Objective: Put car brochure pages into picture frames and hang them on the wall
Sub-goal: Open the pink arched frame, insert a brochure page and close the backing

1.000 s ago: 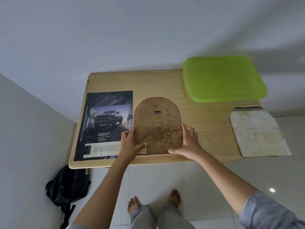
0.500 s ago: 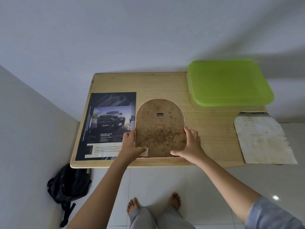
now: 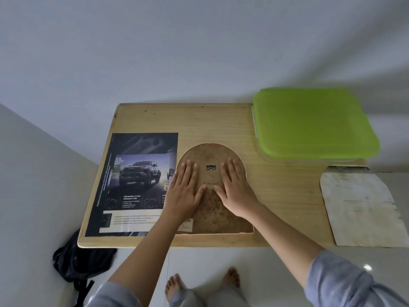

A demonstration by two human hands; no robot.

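An arch-shaped picture frame lies face down on the wooden table, its brown spotted backing board up and a small metal hanger near the top. My left hand and my right hand both press flat on the backing, fingers straight, one on each side of the hanger. A dark car brochure page showing a pickup truck lies flat to the left, its right edge tucked under the frame.
A clear box with a green lid stands at the table's back right. A stained, worn sheet overhangs the right end. A black bag lies on the floor by the left wall. My bare feet show below the table edge.
Both hands left the frame's lower side edges and moved up onto the middle of the backing board, now lying flat on it. The frame stays in place.
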